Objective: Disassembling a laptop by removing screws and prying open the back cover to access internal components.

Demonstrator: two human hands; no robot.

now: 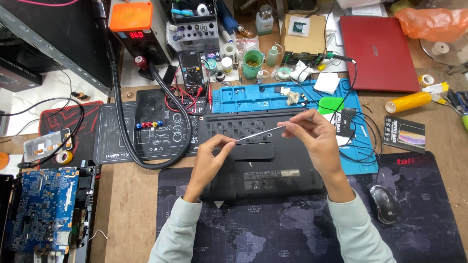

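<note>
Thin metal rod (pixel 261 133) pinched at both ends, my left hand (pixel 210 157) and right hand (pixel 312 134), above upturned black laptop (pixel 261 163). I'd keep rod level, grip light, clear of vents.

Bare wooden table (pixel 124 204) shows in a strip between the blue circuit board (pixel 41 209) at the left and the dark map-printed desk mat (pixel 292 229), wide enough for a hand to pass. The mat's near part is free between the two sleeves. The upturned black laptop (pixel 261 151) fills the middle; the left hand (pixel 209 156) and right hand (pixel 314 134) hold a thin metal rod (pixel 261 134) across it, barring passage above. A thick black hose (pixel 122 122) loops at the left. A black computer mouse (pixel 383 203) sits at the right, its cables crossing the blue silicone mat (pixel 258 97). The far edge is packed with bottles and tools.
</note>
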